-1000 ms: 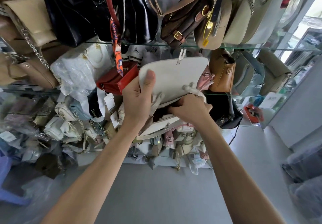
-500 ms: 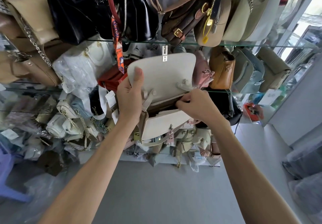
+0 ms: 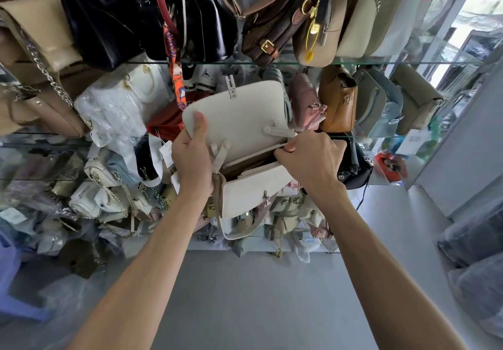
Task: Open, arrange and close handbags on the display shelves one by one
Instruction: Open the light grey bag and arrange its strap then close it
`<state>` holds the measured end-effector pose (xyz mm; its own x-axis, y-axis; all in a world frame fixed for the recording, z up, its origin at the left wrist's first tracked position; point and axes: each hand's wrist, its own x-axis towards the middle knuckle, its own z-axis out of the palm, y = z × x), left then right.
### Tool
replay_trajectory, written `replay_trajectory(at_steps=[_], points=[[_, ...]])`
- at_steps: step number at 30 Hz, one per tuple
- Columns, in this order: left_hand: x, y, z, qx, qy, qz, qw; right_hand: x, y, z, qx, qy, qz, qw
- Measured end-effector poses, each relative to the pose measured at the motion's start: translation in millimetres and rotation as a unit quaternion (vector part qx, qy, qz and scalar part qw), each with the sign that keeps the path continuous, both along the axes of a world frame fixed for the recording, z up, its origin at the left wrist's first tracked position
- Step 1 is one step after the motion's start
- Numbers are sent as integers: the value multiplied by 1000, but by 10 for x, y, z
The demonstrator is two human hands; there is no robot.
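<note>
At centre frame: cream handbag (image 3: 245, 120) held in the air before the glass shelf (image 3: 381, 62), flap thrown up toward 12 o'clock, zip mouth gaping.
Left hand (image 3: 193, 159): at 9 o'clock of the bag, thumb flat on the flap, fingers wrapped behind the bag's left end.
Right hand (image 3: 310, 159): at 3 o'clock, fingers curled tight at the zip's right end; it looks like a pinch on the zip pull, which itself is hidden.
Handling: probably light, walls semi-stiff, smooth and a bit slippery; the flap flexes.
Best hold: one end of the body, not the loose strap (image 3: 239, 234) dangling at 6 o'clock.
Neighbours: pink bag (image 3: 303, 99) and tan bag (image 3: 339, 101) at 2 o'clock.
</note>
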<state>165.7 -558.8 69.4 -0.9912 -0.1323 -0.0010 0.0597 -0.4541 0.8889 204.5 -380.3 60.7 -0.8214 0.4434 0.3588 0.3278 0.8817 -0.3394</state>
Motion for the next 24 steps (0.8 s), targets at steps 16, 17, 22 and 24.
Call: replay_trajectory(at_steps=[16, 17, 22, 24], points=[[44, -96, -60, -24, 22, -32, 999, 134, -88, -139, -65, 18, 18, 998], [45, -91, -69, -35, 38, -37, 998, 131, -110, -161, -63, 19, 14, 998], [69, 25, -125, -40, 79, -44, 995, 149, -292, -193, -62, 8, -3, 998], [115, 121, -154, -42, 69, -39, 996, 181, -484, -154, -49, -14, 35, 998]])
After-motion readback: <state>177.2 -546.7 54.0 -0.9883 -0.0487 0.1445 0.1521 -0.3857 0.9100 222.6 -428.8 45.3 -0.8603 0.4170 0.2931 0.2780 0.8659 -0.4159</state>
